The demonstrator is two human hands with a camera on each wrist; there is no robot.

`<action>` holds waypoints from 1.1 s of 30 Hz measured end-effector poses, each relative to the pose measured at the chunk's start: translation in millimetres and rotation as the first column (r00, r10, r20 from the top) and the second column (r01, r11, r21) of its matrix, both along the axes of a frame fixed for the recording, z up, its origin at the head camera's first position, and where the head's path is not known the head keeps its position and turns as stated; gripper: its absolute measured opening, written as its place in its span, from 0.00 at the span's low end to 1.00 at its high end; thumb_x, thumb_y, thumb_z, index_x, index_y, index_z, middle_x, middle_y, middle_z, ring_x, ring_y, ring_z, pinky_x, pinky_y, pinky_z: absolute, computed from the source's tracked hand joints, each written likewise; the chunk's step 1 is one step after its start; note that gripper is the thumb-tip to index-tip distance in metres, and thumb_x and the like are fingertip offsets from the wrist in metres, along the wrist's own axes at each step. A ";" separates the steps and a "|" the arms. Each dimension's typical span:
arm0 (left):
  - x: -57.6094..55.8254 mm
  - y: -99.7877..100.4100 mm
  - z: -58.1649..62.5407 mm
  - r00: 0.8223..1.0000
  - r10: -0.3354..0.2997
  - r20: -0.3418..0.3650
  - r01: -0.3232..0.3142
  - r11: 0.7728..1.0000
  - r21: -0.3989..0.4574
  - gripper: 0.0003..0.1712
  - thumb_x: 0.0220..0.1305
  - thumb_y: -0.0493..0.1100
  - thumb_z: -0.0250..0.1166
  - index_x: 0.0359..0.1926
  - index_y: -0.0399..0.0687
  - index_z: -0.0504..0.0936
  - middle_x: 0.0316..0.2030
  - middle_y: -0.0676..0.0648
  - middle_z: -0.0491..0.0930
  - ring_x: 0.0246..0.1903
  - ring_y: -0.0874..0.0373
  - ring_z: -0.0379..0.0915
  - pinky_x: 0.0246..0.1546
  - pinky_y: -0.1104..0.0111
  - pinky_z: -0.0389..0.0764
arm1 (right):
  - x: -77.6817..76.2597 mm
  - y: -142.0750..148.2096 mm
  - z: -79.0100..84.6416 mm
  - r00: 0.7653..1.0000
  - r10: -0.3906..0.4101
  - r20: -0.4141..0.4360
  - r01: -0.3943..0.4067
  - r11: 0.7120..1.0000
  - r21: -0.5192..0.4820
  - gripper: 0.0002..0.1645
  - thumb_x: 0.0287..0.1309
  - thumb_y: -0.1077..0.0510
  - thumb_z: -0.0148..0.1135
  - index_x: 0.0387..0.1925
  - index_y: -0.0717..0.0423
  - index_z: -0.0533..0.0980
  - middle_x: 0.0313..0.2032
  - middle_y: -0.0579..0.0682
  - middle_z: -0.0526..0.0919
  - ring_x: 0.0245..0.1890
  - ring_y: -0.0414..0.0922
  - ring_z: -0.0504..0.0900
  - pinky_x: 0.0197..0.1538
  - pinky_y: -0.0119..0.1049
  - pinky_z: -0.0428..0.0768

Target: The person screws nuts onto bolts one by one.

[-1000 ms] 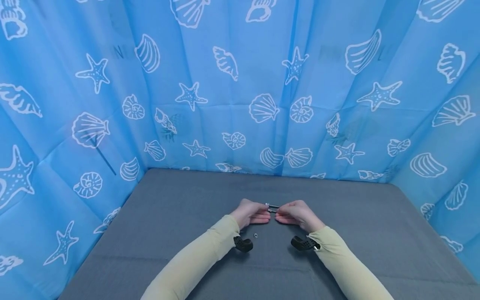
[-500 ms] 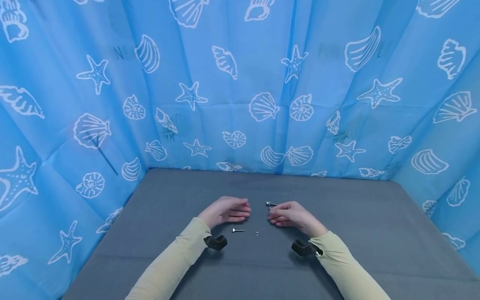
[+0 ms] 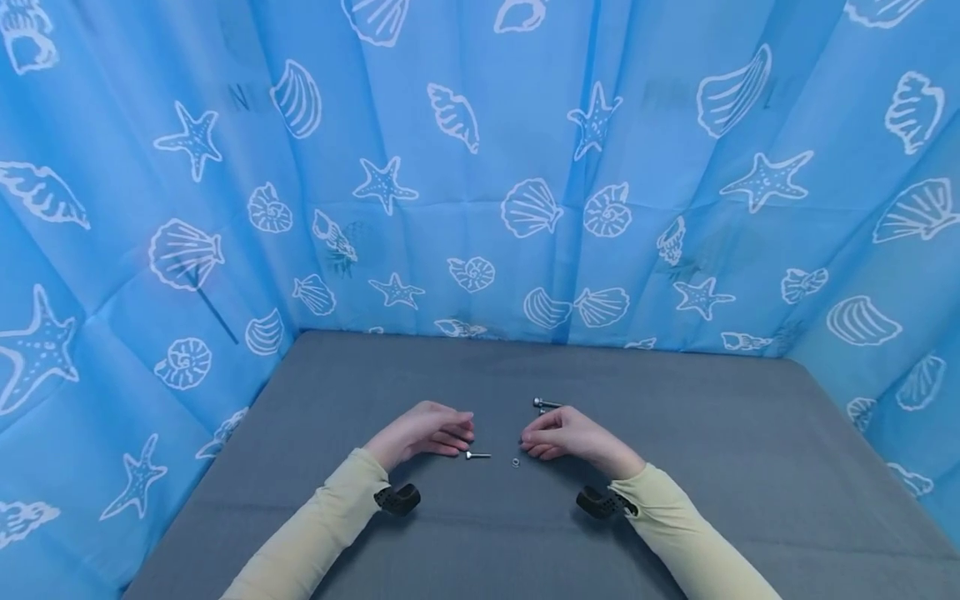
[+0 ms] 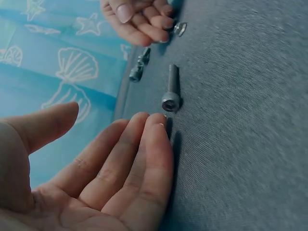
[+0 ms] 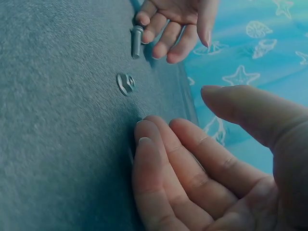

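My left hand (image 3: 426, 435) lies relaxed on its side, thumb apart from the fingers, with nothing in its grasp. Just off its fingertips a socket-head bolt (image 4: 171, 89) lies on the cloth, head toward that hand. My right hand (image 3: 577, 440) is loosely curved and holds nothing either; the right wrist view shows its thumb well away from the fingers. A small flange nut (image 5: 126, 83) sits on the cloth in front of its fingertips, between the two hands. Behind the right hand, two more bolts (image 3: 547, 403) lie close together, partly covered by it in the head view.
A grey cloth-covered table (image 3: 375, 542) carries all the hardware. Along its back and sides hangs a blue curtain (image 3: 465, 217) with white shell prints. Black wrist mounts (image 3: 397, 500) stick out from both cream sleeves, low over the cloth.
Both hands were at the pair of bolts behind; the left let go and drew back leftward beside the single bolt. The right let go too and came nearer to the nut.
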State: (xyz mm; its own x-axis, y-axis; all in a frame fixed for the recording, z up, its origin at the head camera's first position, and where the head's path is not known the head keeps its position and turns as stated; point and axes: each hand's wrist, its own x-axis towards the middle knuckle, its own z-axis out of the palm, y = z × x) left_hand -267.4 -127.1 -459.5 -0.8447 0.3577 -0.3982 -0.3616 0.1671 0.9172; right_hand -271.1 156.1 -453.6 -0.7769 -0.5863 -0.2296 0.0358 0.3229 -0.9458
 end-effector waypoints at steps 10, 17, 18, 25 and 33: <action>10.9 -2.7 -0.6 0.996 -0.043 -0.075 0.039 0.998 -0.058 0.21 0.64 0.47 0.65 0.44 0.29 0.81 0.33 0.41 0.84 0.29 0.59 0.81 0.34 0.66 0.84 | 4.2 -12.5 -1.0 0.990 0.053 -0.133 -0.038 0.993 0.115 0.13 0.59 0.62 0.65 0.43 0.68 0.80 0.33 0.53 0.85 0.30 0.40 0.81 0.34 0.35 0.82; 14.5 0.8 0.8 0.987 -0.068 -0.148 0.046 0.988 -0.150 0.15 0.59 0.43 0.70 0.40 0.34 0.84 0.31 0.43 0.84 0.28 0.58 0.81 0.32 0.66 0.84 | 7.7 -17.7 -2.6 0.967 0.095 -0.238 -0.060 0.987 0.152 0.11 0.53 0.63 0.69 0.38 0.66 0.81 0.30 0.50 0.83 0.27 0.38 0.77 0.29 0.30 0.76; 14.7 1.2 0.8 0.985 -0.072 -0.159 0.045 0.986 -0.163 0.14 0.58 0.43 0.70 0.39 0.35 0.85 0.31 0.44 0.84 0.28 0.58 0.81 0.32 0.66 0.84 | 8.3 -18.7 -2.9 0.964 0.098 -0.247 -0.060 0.986 0.158 0.11 0.53 0.63 0.69 0.38 0.66 0.81 0.29 0.50 0.83 0.27 0.38 0.76 0.29 0.30 0.75; 15.6 2.6 -2.7 0.965 -0.114 -0.237 0.060 0.972 -0.226 0.10 0.52 0.36 0.74 0.36 0.36 0.85 0.28 0.47 0.83 0.28 0.59 0.79 0.32 0.65 0.83 | 12.4 -24.7 -2.9 0.955 0.099 -0.279 -0.046 0.980 0.191 0.09 0.49 0.64 0.72 0.32 0.63 0.81 0.25 0.47 0.79 0.25 0.38 0.74 0.27 0.29 0.72; 14.6 7.1 -6.7 0.924 -0.163 -0.346 0.053 0.950 -0.306 0.10 0.43 0.28 0.76 0.30 0.36 0.85 0.23 0.48 0.82 0.25 0.60 0.78 0.27 0.69 0.80 | 15.0 -28.5 -2.7 0.947 0.082 -0.312 -0.013 0.976 0.218 0.08 0.46 0.66 0.74 0.28 0.62 0.80 0.22 0.46 0.77 0.22 0.37 0.73 0.25 0.29 0.72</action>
State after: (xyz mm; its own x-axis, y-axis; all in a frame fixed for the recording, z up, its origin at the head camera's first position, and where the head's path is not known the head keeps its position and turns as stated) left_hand -252.9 -120.0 -466.2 -0.9124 0.3722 -0.1705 0.0220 0.4605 0.8874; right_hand -256.1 127.5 -456.3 -0.8019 -0.5894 -0.0978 -0.2750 0.5094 -0.8154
